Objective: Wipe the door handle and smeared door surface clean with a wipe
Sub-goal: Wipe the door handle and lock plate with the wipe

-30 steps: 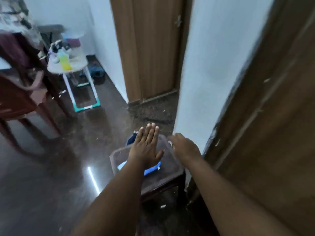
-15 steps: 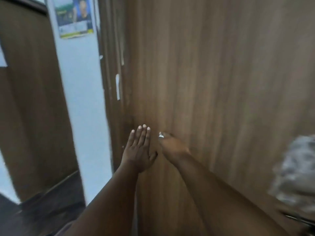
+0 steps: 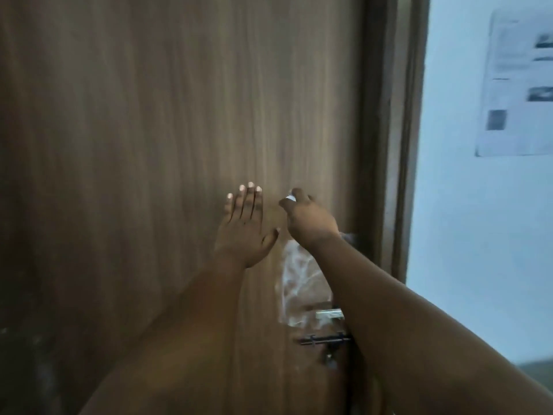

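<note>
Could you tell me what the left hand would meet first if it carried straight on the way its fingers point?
Probably only more door: the left hand points up along the bare wood panel, though how near the surface it is remains unclear.

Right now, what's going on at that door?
A person faces a brown wooden door with both arms raised. The left hand is open and flat, fingers spread toward the panel. The right hand is closed around something small and white, probably the wipe, held up near the door's latch edge. Below it, a whitish smear runs down to the metal handle and a dark slide bolt. The smear looks untouched, so wiping apparently hasn't begun.
</note>
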Available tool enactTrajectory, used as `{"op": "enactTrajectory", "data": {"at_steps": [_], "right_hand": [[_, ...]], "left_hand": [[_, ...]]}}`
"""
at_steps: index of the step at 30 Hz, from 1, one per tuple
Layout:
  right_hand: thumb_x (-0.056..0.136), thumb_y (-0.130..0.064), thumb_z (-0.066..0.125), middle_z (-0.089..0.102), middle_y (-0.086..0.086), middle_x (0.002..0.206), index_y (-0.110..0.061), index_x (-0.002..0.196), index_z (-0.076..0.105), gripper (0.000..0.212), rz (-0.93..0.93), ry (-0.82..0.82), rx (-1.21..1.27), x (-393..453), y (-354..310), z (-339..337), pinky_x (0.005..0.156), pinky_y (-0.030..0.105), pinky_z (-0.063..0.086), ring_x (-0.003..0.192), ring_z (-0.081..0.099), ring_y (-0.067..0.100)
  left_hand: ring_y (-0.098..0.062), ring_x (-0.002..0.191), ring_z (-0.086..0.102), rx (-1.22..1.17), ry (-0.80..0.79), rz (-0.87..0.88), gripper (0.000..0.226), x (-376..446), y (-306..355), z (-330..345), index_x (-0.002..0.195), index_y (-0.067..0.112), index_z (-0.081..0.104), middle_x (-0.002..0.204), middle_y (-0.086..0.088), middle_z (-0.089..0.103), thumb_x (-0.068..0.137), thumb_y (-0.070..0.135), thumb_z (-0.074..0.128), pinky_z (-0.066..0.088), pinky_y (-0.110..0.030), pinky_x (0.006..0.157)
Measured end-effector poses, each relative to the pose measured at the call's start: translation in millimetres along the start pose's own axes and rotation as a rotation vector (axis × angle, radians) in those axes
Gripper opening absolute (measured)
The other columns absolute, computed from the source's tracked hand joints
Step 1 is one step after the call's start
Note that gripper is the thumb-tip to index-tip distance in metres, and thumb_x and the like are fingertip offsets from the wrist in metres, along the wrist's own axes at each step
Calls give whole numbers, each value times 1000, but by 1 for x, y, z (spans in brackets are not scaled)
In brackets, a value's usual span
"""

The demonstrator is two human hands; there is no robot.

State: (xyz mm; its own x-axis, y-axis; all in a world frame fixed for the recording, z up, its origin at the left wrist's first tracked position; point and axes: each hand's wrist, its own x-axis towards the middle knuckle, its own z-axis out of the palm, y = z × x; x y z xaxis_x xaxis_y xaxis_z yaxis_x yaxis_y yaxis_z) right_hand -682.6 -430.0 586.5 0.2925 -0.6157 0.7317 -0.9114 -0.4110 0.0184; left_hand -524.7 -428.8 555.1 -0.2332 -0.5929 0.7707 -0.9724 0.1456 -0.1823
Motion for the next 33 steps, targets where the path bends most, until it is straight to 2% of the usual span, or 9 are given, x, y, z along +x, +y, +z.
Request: {"op": "enactTrajectory", "data": {"at_steps": [3,9,16,18,21,23,25,29,33], "right_hand": [[86,-11,49,44,11,135,-18,120,57,36,72,27,-56,-18,39,-15,77,42,50,109,52,35],[88,-35,44,49,7,135,-24,117,59,34,240,50,-16,-68,94,-19,79,42,51,110,55,34],[88,-10,47,66,8,113,-20,114,63,32,454,-128,141,-115,114,39,78,35,51,97,63,28],[88,-15,48,70,5,108,-25,124,56,38,583,-120,251,-126,110,59,75,30,48,97,64,26],[89,-21,53,70,1,109,-27,131,47,43,715,-110,334,-136,109,89,65,24,44,87,63,18],[90,-23,56,69,2,111,-29,126,49,38,786,-77,367,-142,109,105,61,21,41,82,58,12],[89,-24,59,67,1,112,-29,122,52,33,847,-13,391,-149,109,117,68,23,41,90,60,15],[88,-28,62,64,-4,106,-30,107,57,20,873,86,396,-155,111,132,67,23,41,92,58,13],[90,-25,61,60,-5,110,-26,105,64,16,784,63,352,-153,116,151,67,8,35,88,53,5]], "left_hand": [[-26,147,-16,-55,11,61,86,17,36,15,151,2,-6,162,-18,-6,95,59,26,-29,-38,112],[-25,144,-26,-196,-45,146,84,12,81,51,146,7,-18,160,-13,-17,95,59,24,-23,-43,115],[-26,142,-33,-292,-259,216,83,-49,104,115,148,11,-22,157,-10,-27,92,63,10,-27,-44,114],[-27,145,-26,-313,-311,235,83,-63,100,130,150,11,-16,160,-10,-19,92,63,15,-18,-44,117],[-33,146,18,-320,-328,358,81,-77,89,144,149,6,27,157,-15,28,89,60,35,12,-46,113],[-31,141,32,-312,-300,467,78,-83,84,155,145,7,39,151,-13,40,88,61,41,19,-46,107],[-30,143,28,-323,-342,548,79,-90,80,165,147,8,34,154,-12,34,89,62,38,17,-45,108],[-23,146,-20,-438,-459,598,82,-98,88,184,151,18,-13,161,-1,-15,92,65,19,-12,-47,119],[-6,145,-20,-657,-542,499,84,-101,110,199,151,25,-14,157,12,-20,89,72,15,-4,-30,120]]}}
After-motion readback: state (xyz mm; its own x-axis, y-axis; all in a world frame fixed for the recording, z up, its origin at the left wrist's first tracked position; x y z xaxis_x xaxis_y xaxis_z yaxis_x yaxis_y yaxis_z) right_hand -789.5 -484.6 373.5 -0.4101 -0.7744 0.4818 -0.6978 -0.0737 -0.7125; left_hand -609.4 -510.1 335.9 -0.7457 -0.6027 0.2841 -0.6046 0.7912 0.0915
